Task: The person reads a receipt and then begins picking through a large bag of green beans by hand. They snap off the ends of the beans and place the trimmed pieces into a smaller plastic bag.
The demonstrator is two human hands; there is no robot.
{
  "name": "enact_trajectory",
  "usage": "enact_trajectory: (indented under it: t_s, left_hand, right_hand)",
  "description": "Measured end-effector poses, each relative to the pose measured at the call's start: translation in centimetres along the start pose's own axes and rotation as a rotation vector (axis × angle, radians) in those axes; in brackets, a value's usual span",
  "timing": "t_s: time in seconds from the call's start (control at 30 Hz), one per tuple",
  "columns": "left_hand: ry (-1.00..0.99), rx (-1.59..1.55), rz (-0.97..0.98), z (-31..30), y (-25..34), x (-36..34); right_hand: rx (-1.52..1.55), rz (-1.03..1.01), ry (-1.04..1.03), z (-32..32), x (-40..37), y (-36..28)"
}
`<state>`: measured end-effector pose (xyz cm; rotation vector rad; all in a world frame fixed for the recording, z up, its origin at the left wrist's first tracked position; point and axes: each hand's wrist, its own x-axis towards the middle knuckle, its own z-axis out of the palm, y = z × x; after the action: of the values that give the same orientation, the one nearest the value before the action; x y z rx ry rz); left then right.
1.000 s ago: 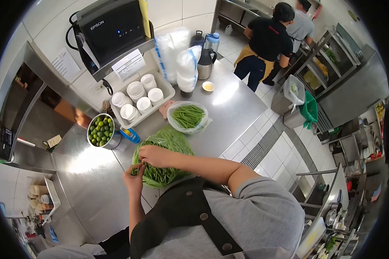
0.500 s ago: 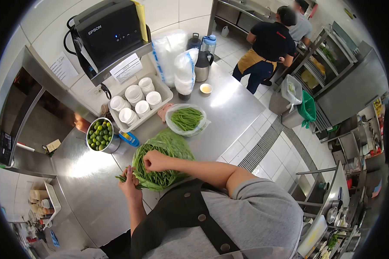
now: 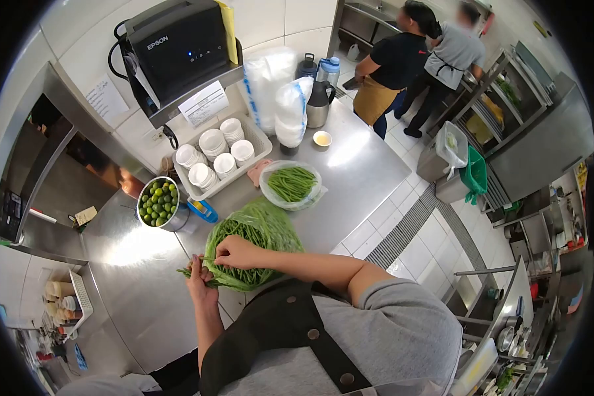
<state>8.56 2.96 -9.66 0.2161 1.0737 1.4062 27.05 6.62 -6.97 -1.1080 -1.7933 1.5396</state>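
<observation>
In the head view a green plastic bag [image 3: 270,224] full of green beans [image 3: 244,232] lies on its side on the steel counter in front of me. My left hand [image 3: 200,280] is closed around a few green beans at the bag's mouth, with their ends sticking out to the left. Close beside it, over the beans, my right hand [image 3: 236,252] is pinched; its fingertips seem to be on a bean end, partly hidden. A clear bag of trimmed-looking green beans [image 3: 292,184] sits just beyond.
A pot of limes [image 3: 158,203] stands left, next to a blue-handled tool [image 3: 204,211]. Behind are a basket [image 3: 208,193] of white cups [image 3: 203,175], a printer [image 3: 181,53], a steel jug [image 3: 319,105] and a small bowl [image 3: 322,138]. Two people [image 3: 393,59] stand across the aisle.
My right hand has come down and left, nearer my left hand. The view has shifted slightly. The person in the black shirt has turned, and the one in grey shows more fully.
</observation>
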Motion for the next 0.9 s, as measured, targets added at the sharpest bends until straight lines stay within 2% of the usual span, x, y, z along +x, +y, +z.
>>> enact_trajectory:
  t_s: [0.03, 0.13, 0.23, 0.33, 0.4, 0.43, 0.5, 0.53, 0.6, 0.63, 0.67, 0.77, 0.87, 0.9]
  left_hand:
    - [0.004, 0.016, 0.034, 0.1, 0.2, -0.2]
    - [0.008, 0.058, 0.108, 0.7, 0.6, -1.0]
    - [-0.003, 0.088, 0.129, 0.9, 0.7, -1.5]
    - [-0.015, 0.089, 0.121, 0.7, 0.7, -1.5]
    - [-0.018, 0.063, 0.097, 0.3, 0.6, -1.3]
    - [-0.09, -0.019, -0.011, -0.4, 0.4, -0.7]
    - [-0.231, -0.183, -0.226, -1.8, 0.1, 0.3]
    - [-0.265, -0.237, -0.278, -1.9, 0.0, 0.3]
    - [-0.335, -0.344, -0.382, -1.5, -0.2, 0.0]
    - [-0.275, -0.37, -0.39, -1.1, -0.1, -0.3]
    - [-0.218, -0.397, -0.399, -0.7, 0.0, -0.6]
    - [-0.147, -0.394, -0.404, -0.2, 0.6, -1.3]
    - [-0.186, -0.373, -0.41, -0.8, 0.9, -1.4]
    - [-0.21, -0.368, -0.418, -1.1, 0.9, -1.3]
  right_hand:
    - [-0.004, 0.042, 0.017, 0.1, 0.0, -0.1]
    - [-0.13, -0.144, 0.159, 1.1, 0.3, 0.7]
    - [-0.091, -0.118, 0.153, 1.1, 0.1, 0.3]
    - [-0.165, -0.157, 0.089, 1.0, 0.2, 0.5]
    - [-0.057, -0.239, 0.077, 1.0, -0.1, 0.3]
    - [-0.002, -0.28, 0.071, 0.9, -0.3, 0.1]
    - [0.297, -0.233, -0.005, 1.1, -0.4, -0.2]
    - [0.446, -0.207, -0.043, 1.1, -0.4, -0.2]
    - [0.529, -0.162, -0.065, 1.1, 0.0, 0.6]
    - [0.57, -0.141, -0.075, 1.1, 0.2, 1.2]
    - [0.5, -0.082, -0.015, 1.1, 0.4, 1.9]
    - [-0.173, -0.088, 0.067, 0.3, 0.6, 3.9]
    - [-0.513, -0.027, -0.083, -0.8, -0.8, 1.6]
    - [-0.541, -0.057, -0.083, -0.5, -0.6, 1.7]
